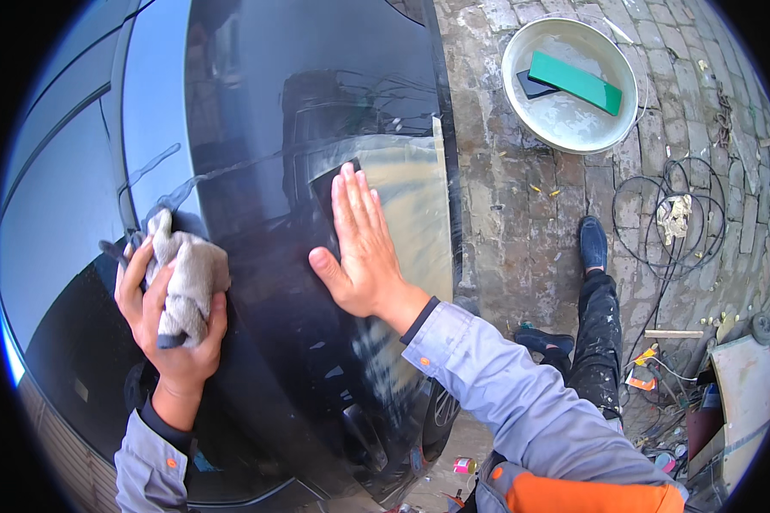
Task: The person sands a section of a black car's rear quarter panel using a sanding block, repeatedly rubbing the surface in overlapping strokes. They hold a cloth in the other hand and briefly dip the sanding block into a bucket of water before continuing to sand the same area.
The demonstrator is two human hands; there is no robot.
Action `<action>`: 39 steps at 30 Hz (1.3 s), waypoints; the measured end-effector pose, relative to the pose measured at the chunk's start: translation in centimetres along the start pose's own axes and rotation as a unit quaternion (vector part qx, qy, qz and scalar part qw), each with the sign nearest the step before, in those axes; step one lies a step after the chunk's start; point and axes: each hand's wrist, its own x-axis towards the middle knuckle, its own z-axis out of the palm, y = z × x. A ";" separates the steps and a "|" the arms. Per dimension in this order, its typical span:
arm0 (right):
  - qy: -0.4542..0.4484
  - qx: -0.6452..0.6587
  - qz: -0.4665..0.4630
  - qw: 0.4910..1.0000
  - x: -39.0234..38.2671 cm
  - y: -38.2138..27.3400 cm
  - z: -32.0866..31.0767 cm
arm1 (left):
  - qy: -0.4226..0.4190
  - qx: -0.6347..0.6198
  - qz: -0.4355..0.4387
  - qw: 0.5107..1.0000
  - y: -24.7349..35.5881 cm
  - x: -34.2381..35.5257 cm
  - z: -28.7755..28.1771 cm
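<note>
My right hand [364,265] lies flat on a dark car's body panel [257,214], fingers stretched forward and thumb out to the side. Beneath the fingers, the edge of a dark sheet that looks like sandpaper [324,185] shows; most of it is hidden. The hand rests beside a pale beige, wet-looking repair patch [415,197] along the panel's edge. Over at the left, my left hand [180,359] is closed round a bunched grey cloth [197,265], close to the car's side windows. Wet streaks mark the paint around it.
A round metal basin [515,111] holding water, a green block [576,83] and a dark piece stands on the brick paving. Right of my legs lie a coiled black hose [631,248], a crumpled pale rag [674,216] and clutter with leaning boards [749,380].
</note>
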 end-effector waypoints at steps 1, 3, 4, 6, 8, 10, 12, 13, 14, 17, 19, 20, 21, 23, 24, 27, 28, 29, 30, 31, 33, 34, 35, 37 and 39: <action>0.030 0.024 0.019 0.999 1.3 2.0 -0.3 | -0.003 -0.005 0.003 1.000 -0.1 0.0 0.0; 0.075 0.100 0.129 0.984 3.9 6.6 -1.3 | -0.015 0.007 0.010 1.000 -0.3 -0.2 -0.1; 0.074 0.118 0.183 0.973 5.1 8.9 -1.8 | -0.018 0.001 0.008 1.000 -0.4 -0.3 -0.1; 0.091 0.137 0.249 0.954 7.0 12.1 -2.5 | -0.021 -0.004 0.009 1.000 -0.7 -0.5 -0.1; 0.097 0.136 0.343 0.924 7.9 12.7 -2.6 | -0.026 -0.003 0.014 1.000 -0.8 -0.7 0.0; 0.104 0.134 0.313 0.935 7.6 10.5 -2.2 | -0.016 -0.008 0.018 1.000 -0.9 -0.7 0.0; 0.092 0.121 0.260 0.953 5.9 5.7 -1.5 | -0.019 -0.009 0.014 1.000 -0.9 -0.7 0.0; 0.087 0.111 0.224 0.964 5.0 3.6 -1.2 | -0.023 -0.009 0.010 1.000 -0.8 -0.8 -0.1; 0.074 0.106 0.193 0.973 4.0 1.6 -1.1 | -0.022 -0.013 0.011 1.000 -0.8 -0.6 -0.1; 0.050 0.090 0.108 0.989 2.9 0.4 -1.5 | -0.023 -0.004 0.013 1.000 -0.7 -0.6 -0.2; 0.052 0.090 0.092 0.990 3.9 3.5 -2.4 | -0.022 -0.006 0.012 1.000 -0.7 -0.6 -0.1; 0.057 0.107 0.148 0.982 4.9 6.0 -2.8 | -0.024 -0.002 0.010 1.000 -0.7 -0.6 -0.1; 0.054 0.115 0.203 0.971 6.2 8.4 -3.2 | -0.028 0.001 0.009 1.000 -0.7 -0.7 -0.2; 0.096 0.149 0.311 0.934 8.1 10.9 -3.4 | -0.033 -0.003 0.008 0.999 -0.8 -0.7 -0.1; 0.113 0.143 0.305 0.935 8.5 10.5 -3.1 | -0.035 -0.005 0.011 0.999 -0.8 -0.7 -0.2; 0.092 0.113 0.290 0.946 7.8 5.4 -1.8 | -0.033 -0.007 0.010 0.999 -0.9 -0.8 -0.3; 0.099 0.108 0.233 0.961 6.9 2.8 -1.3 | -0.035 -0.009 0.009 0.999 -1.0 -0.8 -0.3; 0.118 0.083 0.163 0.976 5.9 0.0 -0.9 | -0.039 -0.008 0.008 0.999 -0.9 -0.8 -0.3; 0.069 0.078 0.143 0.984 5.1 -1.3 -0.9 | -0.042 -0.008 0.006 0.999 -0.9 -0.9 -0.4; 0.053 0.026 0.078 0.995 4.4 -2.2 -0.9 | -0.042 -0.006 0.007 0.999 -0.9 -0.9 -0.5; 0.038 0.060 0.078 0.994 4.2 -0.6 -1.6 | -0.043 0.001 0.007 0.999 -0.9 -0.9 -0.5; 0.042 0.077 0.098 0.991 4.6 1.4 -2.2 | -0.049 0.006 0.007 0.999 -0.9 -1.0 -0.6; 0.033 0.077 0.110 0.990 5.4 4.5 -2.9 | -0.046 0.009 0.008 0.999 -0.9 -1.0 -0.6; 0.050 0.119 0.211 0.969 7.4 9.7 -3.7 | -0.053 0.005 0.006 0.999 -1.0 -1.1 -0.6; 0.096 0.147 0.319 0.931 8.8 11.6 -3.9 | -0.050 0.005 0.009 0.999 -1.0 -1.0 -0.7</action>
